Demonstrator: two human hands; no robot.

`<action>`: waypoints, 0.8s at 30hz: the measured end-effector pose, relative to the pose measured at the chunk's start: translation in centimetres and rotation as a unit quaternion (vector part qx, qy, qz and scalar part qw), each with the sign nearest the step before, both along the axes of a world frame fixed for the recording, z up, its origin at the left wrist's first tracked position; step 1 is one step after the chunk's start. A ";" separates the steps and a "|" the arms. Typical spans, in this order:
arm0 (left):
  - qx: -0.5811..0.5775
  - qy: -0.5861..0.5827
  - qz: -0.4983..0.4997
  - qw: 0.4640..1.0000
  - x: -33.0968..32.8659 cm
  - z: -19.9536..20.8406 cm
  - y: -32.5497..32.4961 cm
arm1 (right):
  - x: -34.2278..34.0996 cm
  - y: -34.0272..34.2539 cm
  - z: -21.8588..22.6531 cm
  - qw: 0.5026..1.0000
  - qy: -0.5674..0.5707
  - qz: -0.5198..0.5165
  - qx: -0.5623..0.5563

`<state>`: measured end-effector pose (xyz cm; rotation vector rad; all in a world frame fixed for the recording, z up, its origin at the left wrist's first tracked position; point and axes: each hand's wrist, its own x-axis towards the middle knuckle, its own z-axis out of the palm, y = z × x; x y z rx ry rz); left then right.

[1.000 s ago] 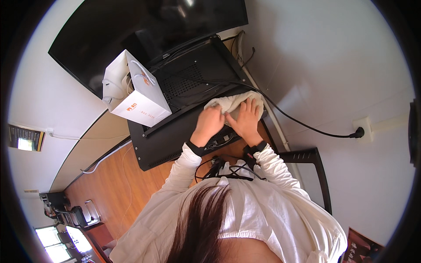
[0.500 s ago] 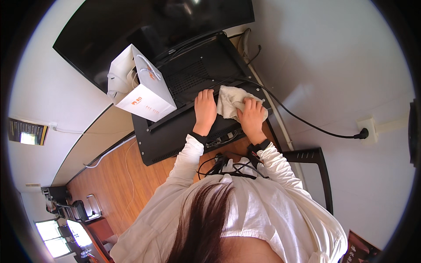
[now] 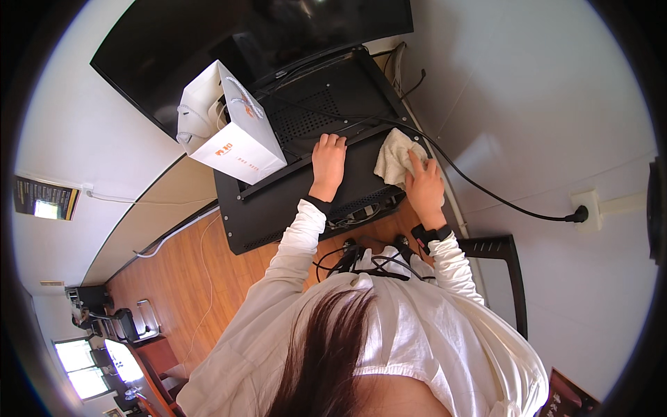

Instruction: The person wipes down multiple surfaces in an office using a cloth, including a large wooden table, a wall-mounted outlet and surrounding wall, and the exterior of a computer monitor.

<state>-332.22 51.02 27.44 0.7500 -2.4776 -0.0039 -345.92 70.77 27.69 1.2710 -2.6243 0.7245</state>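
Cloth's shift: since the earlier frame the cream cloth [image 3: 392, 160] has slid toward the right end of the black cabinet [image 3: 274, 201], the right hand [image 3: 425, 191] moving with it, so the gap to the left hand [image 3: 327, 167] has widened.
Cloth's place: on the cabinet top, near its right edge, rumpled.
Cloth's handling: probably light, soft and limp, not fragile; best pressed under a flat palm or gathered at the bunched middle.
Right hand: fingers laid over the cloth's near right part; cannot tell whether they pinch it.
Left hand: palm down on the cabinet, fingers lightly bent, nothing visible held.
Paper bag: white [image 3: 243, 149], standing left of the left hand.
Cable: black [image 3: 486, 193], passing just beside the cloth.
Screen: dark [image 3: 257, 35], beyond the bag.
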 end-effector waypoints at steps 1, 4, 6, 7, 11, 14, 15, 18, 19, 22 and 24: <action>0.004 -0.004 0.001 1.000 0.1 0.0 0.1 | -0.1 0.1 0.0 1.000 -0.008 0.002 -0.007; 0.013 -0.016 0.001 1.000 0.4 0.0 0.2 | -0.3 0.3 0.2 1.000 -0.008 0.011 -0.016; 0.016 -0.022 0.004 1.000 0.8 0.3 0.3 | -0.8 0.9 0.4 0.994 -0.093 0.030 -0.051; 0.016 -0.030 0.004 0.999 0.9 0.3 0.4 | -0.9 1.2 0.6 0.988 -0.135 0.040 -0.068; 0.046 -0.040 -0.001 0.998 1.6 0.8 1.8 | -1.5 1.8 5.8 0.976 -0.150 0.044 -0.148; 0.048 -0.047 -0.006 0.998 3.6 1.0 4.1 | -4.8 -0.7 9.2 0.981 -0.105 0.048 -0.157; 0.041 -0.048 -0.009 0.998 4.2 0.9 4.8 | -6.2 -1.9 9.7 0.984 -0.075 0.054 -0.152; 0.082 -0.072 0.017 0.994 6.2 0.4 5.5 | -10.0 -7.5 9.4 0.993 -0.009 0.093 -0.078; 0.084 -0.068 0.021 0.994 6.6 0.3 5.5 | -11.2 -9.8 9.1 0.994 -0.011 0.107 -0.029; 0.093 -0.086 0.045 0.991 7.2 0.0 5.6 | -14.9 -16.8 6.9 0.981 -0.051 0.139 0.128; 0.105 -0.074 0.054 0.990 7.3 0.0 5.7 | -15.4 -20.1 4.4 0.972 -0.036 0.134 0.189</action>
